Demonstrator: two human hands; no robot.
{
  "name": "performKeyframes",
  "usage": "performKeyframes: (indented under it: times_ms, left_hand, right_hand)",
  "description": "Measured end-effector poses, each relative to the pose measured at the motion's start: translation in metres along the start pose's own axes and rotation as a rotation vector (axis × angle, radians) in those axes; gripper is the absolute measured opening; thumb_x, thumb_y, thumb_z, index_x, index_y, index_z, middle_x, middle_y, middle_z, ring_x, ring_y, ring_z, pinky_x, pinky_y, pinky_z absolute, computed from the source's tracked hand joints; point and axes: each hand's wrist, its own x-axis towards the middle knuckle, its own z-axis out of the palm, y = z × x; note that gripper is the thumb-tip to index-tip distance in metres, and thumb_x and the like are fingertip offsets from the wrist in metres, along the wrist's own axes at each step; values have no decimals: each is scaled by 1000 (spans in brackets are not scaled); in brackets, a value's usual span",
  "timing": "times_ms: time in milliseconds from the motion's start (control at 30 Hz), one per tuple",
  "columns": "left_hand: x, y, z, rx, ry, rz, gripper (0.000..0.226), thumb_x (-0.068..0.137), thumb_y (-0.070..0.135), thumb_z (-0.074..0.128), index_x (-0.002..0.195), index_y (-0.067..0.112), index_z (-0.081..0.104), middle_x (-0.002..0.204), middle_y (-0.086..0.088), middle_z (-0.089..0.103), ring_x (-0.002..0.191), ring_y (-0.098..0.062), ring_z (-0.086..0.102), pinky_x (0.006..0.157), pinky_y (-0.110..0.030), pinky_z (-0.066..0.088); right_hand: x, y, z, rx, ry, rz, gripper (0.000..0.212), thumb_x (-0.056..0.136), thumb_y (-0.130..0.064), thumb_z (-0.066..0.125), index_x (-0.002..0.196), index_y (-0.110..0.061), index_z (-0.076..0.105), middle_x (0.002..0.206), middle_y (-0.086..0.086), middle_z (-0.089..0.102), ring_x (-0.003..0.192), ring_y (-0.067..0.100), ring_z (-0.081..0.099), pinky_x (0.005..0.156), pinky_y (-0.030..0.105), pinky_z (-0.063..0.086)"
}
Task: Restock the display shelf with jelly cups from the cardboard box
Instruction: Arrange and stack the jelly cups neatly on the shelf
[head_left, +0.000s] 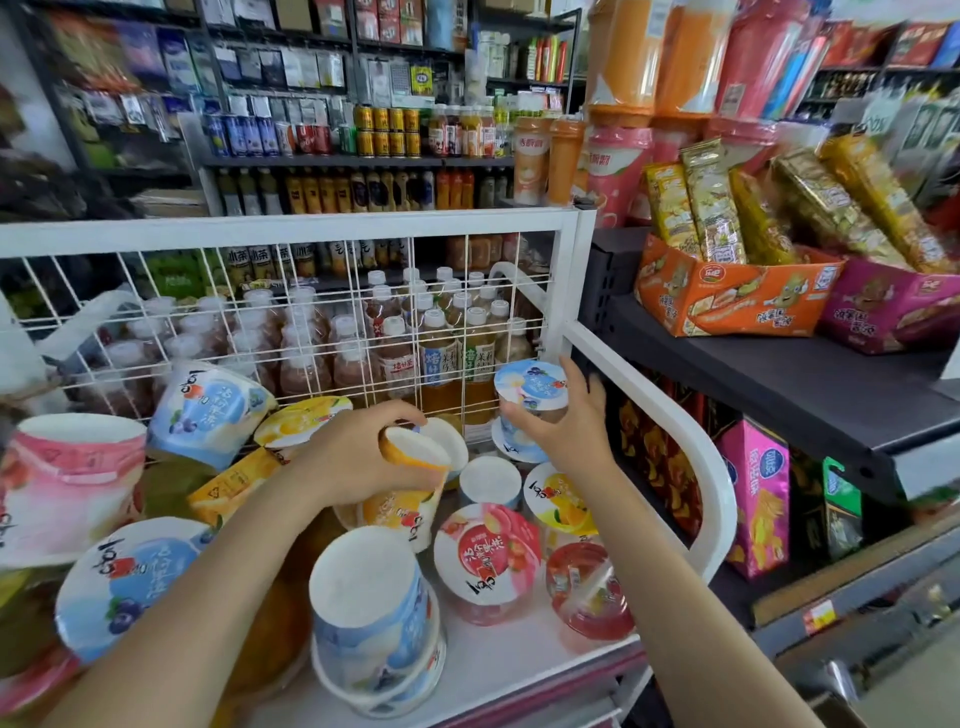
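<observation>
Shop aisle, head view. White display shelf (519, 657) w/ wire-grid back panel (291, 312) and white tube rail (691, 447) on the right side; bottled drinks (436, 338) showing thru the grid, more drink shelves (363, 135) behind. Dark shelving (779, 374) sitting to the right, carrying 1 orange snack box (727, 301), 1 magenta snack box (893, 306), tall cup stacks above. Jelly cups lying mixed on the white shelf, some upright, some upside down or tipped; approx 12 visible, left edge blurred so count not firm. By colour: 4 blue incl. upside-down blue cup (374, 623) at front and tilted blue cup (208, 415) at the back; approx 4 yellow/orange; 3 pink/red incl. peach-lid cup (488, 556) and red clear cup (587, 597); 1 more white-bottomed (490, 480), colour can't tell. Left hand (358, 457) is gripping an upside-down orange jelly cup (410, 467), fingers curling round its base, mid shelf. Right hand (561, 426) is holding a blue-lid jelly cup (530, 387) upright at the back right corner, fingers wrapping its side, cup just beside the grid and stacking over another cup below. Cardboard box not in shot.
</observation>
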Motion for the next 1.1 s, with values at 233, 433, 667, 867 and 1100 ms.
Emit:
performKeyframes:
  times_ms: [233,433,667,867,1100]
  left_hand:
    - [16,43,-19,-1017,140,-210,25,90,45,65,106,27,72,100,-5,76,93,-25,72,84,-40,57]
    - [30,73,-9,-1202,-105,-311,42,94,54,53,103,18,71,96,-12,76,83,-25,72,79,-39,55]
    - [27,85,-1,-999,-26,-131,39,99,46,52,136,34,50,119,-6,69,94,-28,74,80,-46,60]
    - [22,96,12,-822,-92,-63,27,95,27,65,121,25,58,101,-3,77,88,-24,75,75,-36,62]
    - [30,100,31,-609,-215,-86,23,92,20,71,112,14,61,102,-4,74,84,-18,75,71,-29,62]
  right_hand:
    - [-40,-46,-19,305,-383,-252,67,83,-51,70,142,-36,45,150,-14,41,135,6,43,112,39,40]
    - [-43,-62,-15,458,-377,-280,65,89,-29,73,145,-32,42,137,-6,56,117,14,63,93,39,56]
    - [-46,-58,-37,557,-207,-156,32,100,-32,56,131,-25,57,114,-7,71,103,7,69,81,24,56]
    - [-47,-47,-47,489,-67,-55,31,101,-40,53,128,-25,57,107,0,72,90,29,73,69,42,60]
    - [-67,-23,-64,379,-26,94,31,101,-28,54,131,-26,48,119,2,61,56,31,69,47,32,56]
